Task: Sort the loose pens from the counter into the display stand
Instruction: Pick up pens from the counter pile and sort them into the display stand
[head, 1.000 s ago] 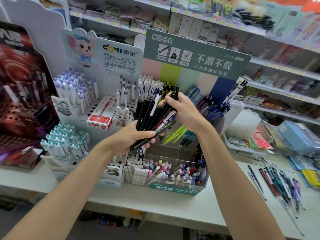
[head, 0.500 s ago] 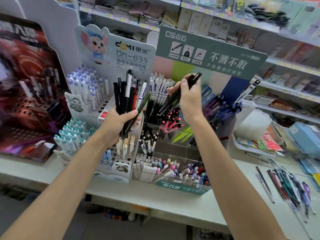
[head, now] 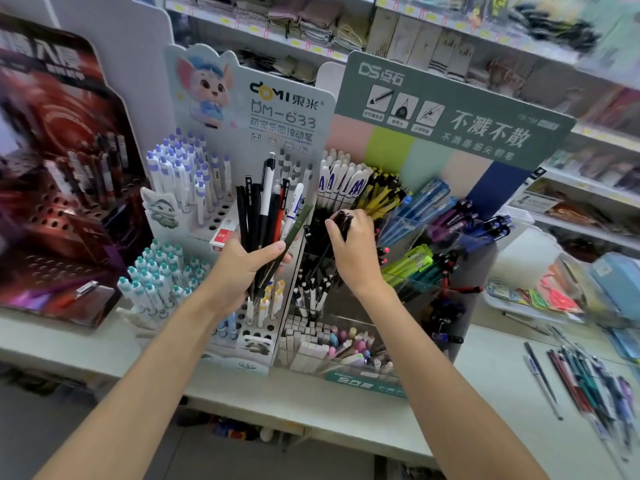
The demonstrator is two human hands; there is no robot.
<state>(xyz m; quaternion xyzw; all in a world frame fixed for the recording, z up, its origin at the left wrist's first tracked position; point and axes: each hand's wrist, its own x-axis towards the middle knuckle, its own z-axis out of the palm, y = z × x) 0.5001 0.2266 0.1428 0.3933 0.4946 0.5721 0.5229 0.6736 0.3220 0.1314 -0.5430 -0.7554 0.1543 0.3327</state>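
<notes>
Right hand, gripping black pens, has lowered into the display stand; left hand clutches remaining pens.

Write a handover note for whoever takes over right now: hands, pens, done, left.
Left hand grips a mixed bundle of pens, upright, in front of the stands.
Right hand pinches a few black pens at the display stand's black-pen section; not released.
Done: stand sections hold pens grouped by colour.
Left: seat the black pens, sort the bundle, then the loose pens lying on the counter at the right.
</notes>
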